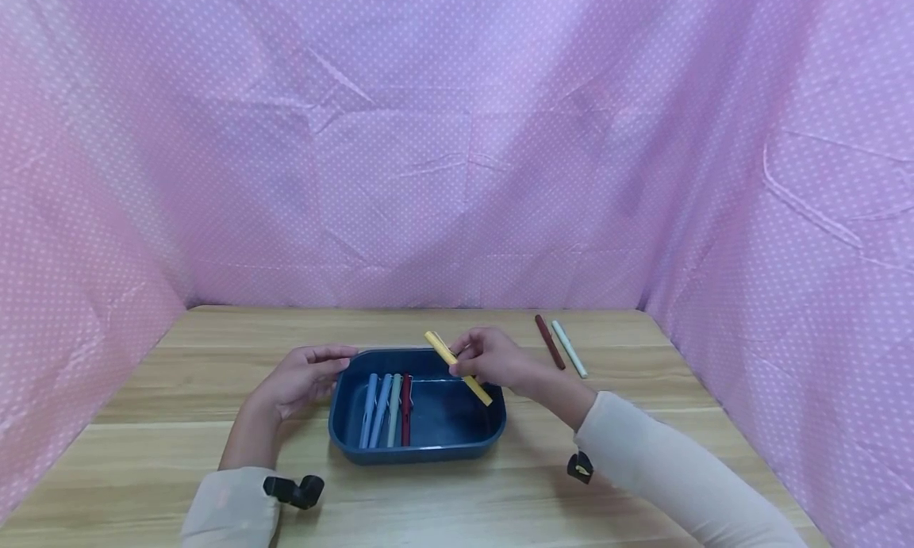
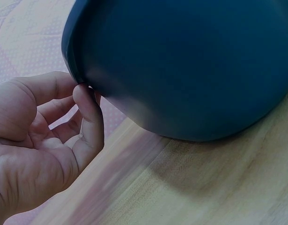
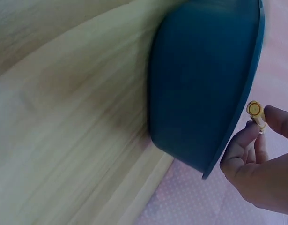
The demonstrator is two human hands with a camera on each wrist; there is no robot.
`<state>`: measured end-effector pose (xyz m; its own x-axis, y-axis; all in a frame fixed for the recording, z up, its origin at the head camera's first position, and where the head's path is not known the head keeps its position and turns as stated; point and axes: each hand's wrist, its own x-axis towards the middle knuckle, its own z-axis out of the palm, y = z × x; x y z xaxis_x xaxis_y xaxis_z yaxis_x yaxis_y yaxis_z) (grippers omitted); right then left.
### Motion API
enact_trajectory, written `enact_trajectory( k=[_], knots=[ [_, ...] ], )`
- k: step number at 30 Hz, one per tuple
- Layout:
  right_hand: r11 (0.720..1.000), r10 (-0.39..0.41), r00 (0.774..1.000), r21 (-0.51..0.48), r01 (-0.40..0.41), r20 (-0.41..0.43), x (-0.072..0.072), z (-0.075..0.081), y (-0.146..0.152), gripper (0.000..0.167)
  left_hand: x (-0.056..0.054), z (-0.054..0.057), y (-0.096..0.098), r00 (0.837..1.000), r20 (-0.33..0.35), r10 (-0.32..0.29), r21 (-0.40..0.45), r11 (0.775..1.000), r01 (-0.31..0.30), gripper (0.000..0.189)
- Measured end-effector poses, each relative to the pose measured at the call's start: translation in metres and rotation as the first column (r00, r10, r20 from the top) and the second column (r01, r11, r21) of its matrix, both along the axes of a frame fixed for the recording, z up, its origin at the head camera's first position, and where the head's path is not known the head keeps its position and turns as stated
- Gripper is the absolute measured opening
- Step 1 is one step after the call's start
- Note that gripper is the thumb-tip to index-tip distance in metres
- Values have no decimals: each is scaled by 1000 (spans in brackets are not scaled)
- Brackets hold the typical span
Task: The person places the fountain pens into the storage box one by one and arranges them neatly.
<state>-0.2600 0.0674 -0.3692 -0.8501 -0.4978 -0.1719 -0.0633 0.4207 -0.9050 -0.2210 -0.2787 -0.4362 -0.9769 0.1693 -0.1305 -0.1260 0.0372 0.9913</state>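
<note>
A dark blue rectangular box [image 1: 417, 454] stands on the wooden table. Inside it, toward the left, two blue pens [image 1: 381, 411], a pale green pen [image 1: 394, 411] and a dark red pen [image 1: 406, 410] lie side by side. My left hand [image 1: 303, 379] holds the rim at the box's far left corner; the left wrist view has its fingertips meeting at the edge. Above the right part of the box, my right hand [image 1: 493, 361] pinches a yellow pen [image 1: 477, 388] between thumb and fingers, slanted. The right wrist view gives the yellow pen [image 3: 254, 109] end-on, beyond the rim.
To the right of the box, near the table's back edge, lie a dark red pen [image 1: 549, 342] and a whitish pen [image 1: 569, 349]. Pink dotted cloth [image 1: 428, 175] hangs behind the wooden table [image 1: 400, 504] and along both sides.
</note>
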Motion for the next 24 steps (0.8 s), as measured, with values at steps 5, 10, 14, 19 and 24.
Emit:
enact_trajectory(
  k=[5,10,14,19,24],
  knots=[
    [999,-21,999,-33,23,49,6,-4,-8,26,-1,-1,-1,1000,2,7,-2,1000,-7,43],
    [997,-44,993,-52,50,110,11,-10,-14,25,0,-1,-1,1000,-2,1,-3,1000,-1,41],
    [995,-60,987,-68,71,151,13,-15,-20,23,0,0,-1,1000,2,2,3,1000,-2,40],
    [992,-81,981,-81,96,176,19,-20,-27,23,0,0,0,1000,7,8,1,1000,-8,41],
    [986,-128,970,-84,147,205,27,-22,-34,23,-2,1,-1,1000,8,0,-9,1000,0,41]
  ],
)
